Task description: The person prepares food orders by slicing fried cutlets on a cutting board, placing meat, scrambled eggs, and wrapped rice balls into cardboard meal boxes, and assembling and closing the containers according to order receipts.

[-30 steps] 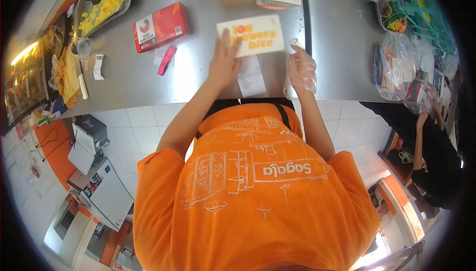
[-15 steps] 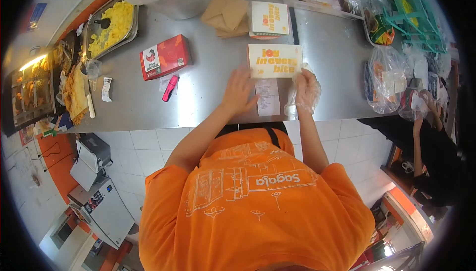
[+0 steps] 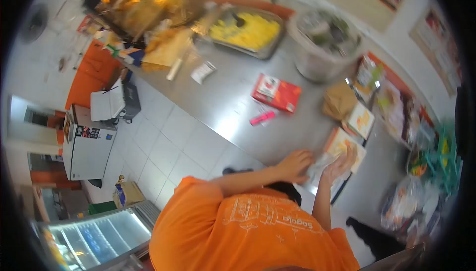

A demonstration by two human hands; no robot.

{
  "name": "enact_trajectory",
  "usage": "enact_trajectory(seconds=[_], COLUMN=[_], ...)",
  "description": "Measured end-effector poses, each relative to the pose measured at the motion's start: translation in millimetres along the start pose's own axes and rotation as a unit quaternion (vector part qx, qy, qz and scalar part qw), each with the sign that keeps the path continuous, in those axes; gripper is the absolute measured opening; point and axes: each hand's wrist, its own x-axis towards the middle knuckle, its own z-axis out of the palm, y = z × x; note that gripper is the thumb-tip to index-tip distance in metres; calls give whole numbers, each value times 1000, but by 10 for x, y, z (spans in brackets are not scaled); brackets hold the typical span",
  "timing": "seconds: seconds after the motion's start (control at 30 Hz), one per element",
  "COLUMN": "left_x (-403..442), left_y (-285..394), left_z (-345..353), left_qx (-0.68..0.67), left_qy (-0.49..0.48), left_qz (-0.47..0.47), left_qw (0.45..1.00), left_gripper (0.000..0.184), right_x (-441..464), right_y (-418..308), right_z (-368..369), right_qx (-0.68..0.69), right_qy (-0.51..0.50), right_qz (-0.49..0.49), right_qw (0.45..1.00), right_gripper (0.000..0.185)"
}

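Observation:
My left hand (image 3: pixel 296 166) is over the front edge of the steel counter, its fingers blurred and bent toward clear plastic (image 3: pixel 320 166) between my hands. Whether it grips the plastic is unclear. My right hand (image 3: pixel 340 166) has its fingers stretched out over a white box with orange lettering (image 3: pixel 338 140), covering part of the lid. The plastic lies against the wrist side of this hand. Behind that box stands a second white box (image 3: pixel 361 120), beside a brown paper bag (image 3: pixel 340 100).
Left of the boxes lie a red box (image 3: pixel 277 93), a pink marker (image 3: pixel 262 118) and a paper slip (image 3: pixel 203 72). Farther back are a tray of yellow food (image 3: pixel 248 32) and a large plastic-lined tub (image 3: pixel 325 48). Bagged goods (image 3: pixel 402 202) sit at the right.
The view has swung left, showing more of the counter's left side and the floor. My right hand has moved from the box's near corner onto its lid; my left hand is closer to the plastic.

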Motion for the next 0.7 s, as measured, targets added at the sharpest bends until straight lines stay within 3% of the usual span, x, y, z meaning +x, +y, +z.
enact_trajectory(seconds=[0.07,0.17,0.23,0.37,0.43,0.53,0.63,0.7], left_x=[-306,-1031,-1650,-3100,-3655,-4253,-4743,-5171], left_y=[63,-183,-289,-238,-217,-157,-208,-393], left_z=[-401,-905,-1273,-1930,-2148,-2383,-2593,-2638], left_qx=[49,134,188,240,239,223,186,149], left_qy=[66,136,173,186,203,269,354,392], left_qz=[-49,-111,-144,-211,-261,-321,-354,-400], left_qw=[995,975,956,929,913,880,846,815], left_gripper=[47,29,18,11,8,6,8,9], right_x=[-249,-767,-1116,-2154,-2664,-3247,-3408,-3295], right_y=[-381,-1378,-2092,-2777,-3115,-3477,-3730,-3550], right_z=[581,1216,1590,2431,2821,3252,3629,4079], right_qx=[209,212,228,312,288,103,145,81], right_qy=[16,-89,-174,-291,-318,-436,-378,-330], right_qz=[-8,65,58,-33,-37,-155,6,27], right_qw=[978,971,956,904,903,881,914,940], right_gripper=[57,77,101,114,99,70,42,41])
